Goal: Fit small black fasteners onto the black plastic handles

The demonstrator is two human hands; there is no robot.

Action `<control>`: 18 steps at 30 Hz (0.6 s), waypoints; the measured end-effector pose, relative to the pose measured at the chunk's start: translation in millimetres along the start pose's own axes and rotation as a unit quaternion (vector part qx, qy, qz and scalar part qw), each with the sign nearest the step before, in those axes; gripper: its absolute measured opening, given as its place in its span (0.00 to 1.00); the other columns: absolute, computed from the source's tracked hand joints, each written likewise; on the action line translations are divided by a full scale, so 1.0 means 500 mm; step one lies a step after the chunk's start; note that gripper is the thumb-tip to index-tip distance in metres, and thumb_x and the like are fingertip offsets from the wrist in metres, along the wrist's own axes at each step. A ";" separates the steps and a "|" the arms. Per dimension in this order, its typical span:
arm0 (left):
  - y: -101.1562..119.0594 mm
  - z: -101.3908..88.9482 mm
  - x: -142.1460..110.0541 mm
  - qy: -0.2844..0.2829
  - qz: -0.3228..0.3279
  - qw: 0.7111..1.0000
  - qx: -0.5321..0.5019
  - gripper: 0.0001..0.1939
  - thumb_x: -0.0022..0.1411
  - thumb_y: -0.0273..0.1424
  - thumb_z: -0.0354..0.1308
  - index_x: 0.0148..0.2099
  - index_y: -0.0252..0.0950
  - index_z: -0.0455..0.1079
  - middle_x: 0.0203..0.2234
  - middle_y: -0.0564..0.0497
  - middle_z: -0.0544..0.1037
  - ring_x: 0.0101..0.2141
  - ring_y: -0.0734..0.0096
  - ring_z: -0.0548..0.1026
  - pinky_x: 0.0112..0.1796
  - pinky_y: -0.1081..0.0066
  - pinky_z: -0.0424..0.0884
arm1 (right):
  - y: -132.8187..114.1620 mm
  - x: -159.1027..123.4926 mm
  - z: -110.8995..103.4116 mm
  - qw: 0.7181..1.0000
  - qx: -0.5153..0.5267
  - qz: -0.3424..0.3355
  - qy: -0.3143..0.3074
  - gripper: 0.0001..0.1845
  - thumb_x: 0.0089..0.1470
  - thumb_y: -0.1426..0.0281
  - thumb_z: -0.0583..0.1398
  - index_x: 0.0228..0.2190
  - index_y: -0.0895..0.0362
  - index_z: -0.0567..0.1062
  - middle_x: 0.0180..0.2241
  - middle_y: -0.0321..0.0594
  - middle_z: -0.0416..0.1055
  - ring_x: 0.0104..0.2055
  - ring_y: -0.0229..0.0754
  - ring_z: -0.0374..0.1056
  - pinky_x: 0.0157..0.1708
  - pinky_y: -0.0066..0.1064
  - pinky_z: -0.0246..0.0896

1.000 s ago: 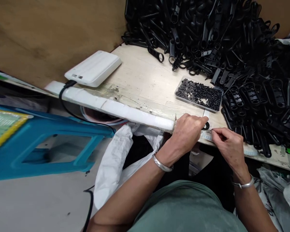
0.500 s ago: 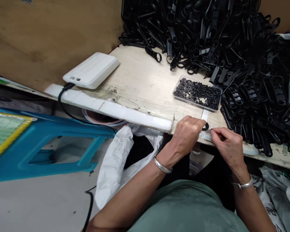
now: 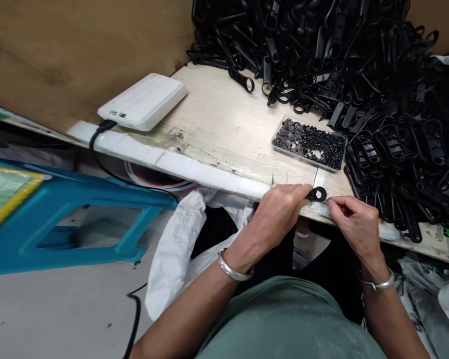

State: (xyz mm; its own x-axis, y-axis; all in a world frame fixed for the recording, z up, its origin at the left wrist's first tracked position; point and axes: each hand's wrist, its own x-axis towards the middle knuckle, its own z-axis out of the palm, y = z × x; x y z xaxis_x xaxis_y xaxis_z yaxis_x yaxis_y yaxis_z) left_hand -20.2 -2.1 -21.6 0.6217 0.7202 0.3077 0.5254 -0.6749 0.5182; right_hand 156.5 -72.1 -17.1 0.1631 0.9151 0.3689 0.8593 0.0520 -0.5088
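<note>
Near the table's front edge, my left hand [image 3: 280,212] is closed round a black plastic part with a ring end [image 3: 317,194]; the ring sticks out to the right of my fingers and the rest is hidden in my grip. Just right of the ring, my right hand [image 3: 353,219] is closed in a pinch, thumb against forefinger. Whatever tiny thing lies between those fingertips is too small to name. Beyond my hands stands a shallow clear plastic box [image 3: 304,158] holding many small black pieces [image 3: 324,144].
A big heap of black plastic parts [image 3: 322,60] covers the table's back and right. To the left lies a white box-shaped device [image 3: 144,102] with a black cable [image 3: 93,144]. A blue plastic stool [image 3: 78,219] and a white sack [image 3: 175,254] are below the white-padded edge [image 3: 179,164].
My left hand has drawn slightly left, and more of the ring-ended part shows beyond its fingers. My right hand stays pinched close to the ring. The view has shifted a little.
</note>
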 end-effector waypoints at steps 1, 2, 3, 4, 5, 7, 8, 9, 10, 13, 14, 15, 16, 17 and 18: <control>0.001 0.003 -0.002 0.003 0.000 1.000 0.000 0.06 0.62 0.25 0.57 0.43 0.36 0.70 0.31 0.50 0.80 0.32 0.67 0.78 0.33 0.71 0.72 | 0.000 0.000 0.000 1.000 -0.003 -0.004 -0.002 0.09 0.54 0.73 0.59 0.24 0.56 0.77 0.23 0.35 0.76 0.20 0.34 0.66 0.24 0.27 0.61; 0.002 0.005 -0.003 0.008 0.001 1.000 0.000 0.06 0.63 0.25 0.56 0.43 0.36 0.70 0.30 0.50 0.80 0.32 0.67 0.78 0.33 0.71 0.72 | -0.001 0.000 -0.001 1.000 -0.007 -0.008 -0.004 0.09 0.54 0.73 0.59 0.24 0.56 0.77 0.23 0.35 0.76 0.20 0.34 0.66 0.24 0.27 0.61; 0.003 0.007 -0.004 0.012 0.001 1.000 0.002 0.06 0.63 0.25 0.56 0.43 0.35 0.70 0.30 0.50 0.80 0.32 0.67 0.78 0.33 0.71 0.72 | -0.001 0.000 -0.002 1.000 -0.011 -0.012 -0.006 0.09 0.54 0.73 0.59 0.25 0.56 0.77 0.23 0.35 0.76 0.20 0.34 0.66 0.24 0.26 0.61; 0.005 0.008 -0.006 0.015 0.002 1.000 0.002 0.06 0.63 0.25 0.56 0.43 0.35 0.70 0.30 0.49 0.80 0.31 0.67 0.78 0.33 0.70 0.72 | -0.002 0.001 -0.002 1.000 -0.014 -0.017 -0.006 0.09 0.54 0.73 0.59 0.25 0.56 0.77 0.23 0.35 0.76 0.20 0.34 0.66 0.24 0.26 0.61; 0.006 0.008 -0.007 0.017 0.003 1.000 0.002 0.06 0.63 0.25 0.56 0.43 0.35 0.71 0.30 0.49 0.80 0.31 0.67 0.78 0.33 0.70 0.72 | -0.003 0.001 -0.002 1.000 -0.016 -0.023 -0.008 0.09 0.54 0.73 0.59 0.25 0.56 0.77 0.23 0.36 0.76 0.20 0.34 0.66 0.24 0.26 0.61; 0.008 0.009 -0.009 0.024 0.005 1.000 -0.011 0.06 0.63 0.25 0.55 0.44 0.34 0.70 0.31 0.48 0.80 0.32 0.66 0.78 0.34 0.69 0.73 | -0.005 0.003 -0.001 0.999 -0.023 -0.037 -0.009 0.09 0.54 0.74 0.59 0.25 0.56 0.77 0.23 0.36 0.76 0.21 0.35 0.67 0.25 0.26 0.62; 0.008 0.011 -0.011 0.029 0.007 0.999 -0.026 0.07 0.63 0.24 0.55 0.44 0.34 0.70 0.33 0.48 0.80 0.33 0.66 0.78 0.35 0.69 0.74 | -0.006 0.005 0.000 0.998 -0.028 -0.049 -0.009 0.09 0.55 0.74 0.58 0.25 0.56 0.77 0.23 0.36 0.76 0.22 0.35 0.69 0.26 0.27 0.63; 0.008 0.013 -0.012 0.037 0.010 0.998 -0.044 0.08 0.63 0.23 0.55 0.45 0.34 0.70 0.34 0.48 0.80 0.34 0.67 0.79 0.36 0.69 0.74 | -0.007 0.006 0.001 0.997 -0.034 -0.061 -0.010 0.09 0.55 0.74 0.58 0.25 0.57 0.76 0.24 0.37 0.76 0.23 0.36 0.70 0.27 0.27 0.64; 0.007 0.015 -0.014 0.046 0.012 0.997 -0.064 0.09 0.63 0.23 0.54 0.45 0.35 0.70 0.36 0.48 0.80 0.36 0.68 0.79 0.37 0.70 0.74 | -0.008 0.008 0.003 0.996 -0.042 -0.075 -0.011 0.09 0.55 0.74 0.58 0.25 0.57 0.76 0.24 0.37 0.76 0.24 0.36 0.71 0.28 0.27 0.64; 0.005 0.027 -0.019 0.072 0.013 0.992 -0.099 0.11 0.63 0.22 0.55 0.48 0.36 0.69 0.39 0.49 0.81 0.39 0.69 0.79 0.40 0.71 0.75 | -0.009 0.014 0.008 0.992 -0.065 -0.106 -0.021 0.09 0.55 0.75 0.58 0.26 0.57 0.76 0.24 0.38 0.76 0.26 0.37 0.72 0.29 0.27 0.64; 0.004 0.031 -0.021 0.079 0.011 0.992 -0.101 0.11 0.63 0.22 0.55 0.48 0.35 0.69 0.40 0.48 0.81 0.39 0.69 0.79 0.41 0.70 0.75 | -0.009 0.015 0.009 0.991 -0.074 -0.112 -0.025 0.09 0.55 0.76 0.57 0.26 0.57 0.76 0.25 0.39 0.76 0.26 0.38 0.72 0.30 0.27 0.64; 0.003 0.034 -0.022 0.083 0.010 0.991 -0.100 0.12 0.63 0.23 0.55 0.49 0.35 0.69 0.40 0.48 0.81 0.40 0.69 0.79 0.41 0.70 0.75 | -0.009 0.017 0.010 0.989 -0.084 -0.116 -0.031 0.09 0.55 0.76 0.57 0.26 0.57 0.76 0.25 0.39 0.76 0.26 0.38 0.72 0.30 0.27 0.63; 0.003 0.036 -0.023 0.085 0.010 0.992 -0.097 0.12 0.63 0.23 0.56 0.49 0.35 0.69 0.40 0.48 0.81 0.40 0.68 0.79 0.41 0.70 0.75 | -0.010 0.018 0.011 0.988 -0.095 -0.120 -0.039 0.10 0.55 0.76 0.57 0.25 0.58 0.76 0.25 0.40 0.76 0.26 0.38 0.72 0.30 0.27 0.63; 0.003 0.037 -0.023 0.085 0.011 0.992 -0.094 0.11 0.63 0.23 0.56 0.48 0.35 0.69 0.39 0.48 0.81 0.39 0.68 0.79 0.40 0.70 0.75 | -0.011 0.018 0.011 0.985 -0.107 -0.123 -0.048 0.10 0.56 0.76 0.57 0.26 0.58 0.75 0.25 0.41 0.76 0.27 0.38 0.72 0.30 0.28 0.62; 0.003 0.038 -0.023 0.083 0.012 0.992 -0.091 0.11 0.63 0.23 0.56 0.48 0.34 0.70 0.38 0.48 0.81 0.38 0.68 0.79 0.39 0.71 0.75 | -0.014 0.019 0.010 0.983 -0.121 -0.126 -0.057 0.11 0.57 0.75 0.56 0.26 0.58 0.75 0.26 0.41 0.76 0.27 0.39 0.72 0.30 0.28 0.61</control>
State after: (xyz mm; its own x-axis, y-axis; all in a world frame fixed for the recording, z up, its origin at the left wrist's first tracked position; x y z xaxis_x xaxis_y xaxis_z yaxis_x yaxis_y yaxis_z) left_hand -15.7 -14.4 -39.5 0.5198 0.7317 0.4410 0.3891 -0.6623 0.6402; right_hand 149.8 -61.7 -14.1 -0.1128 0.9253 0.3622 0.9577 0.1983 -0.2084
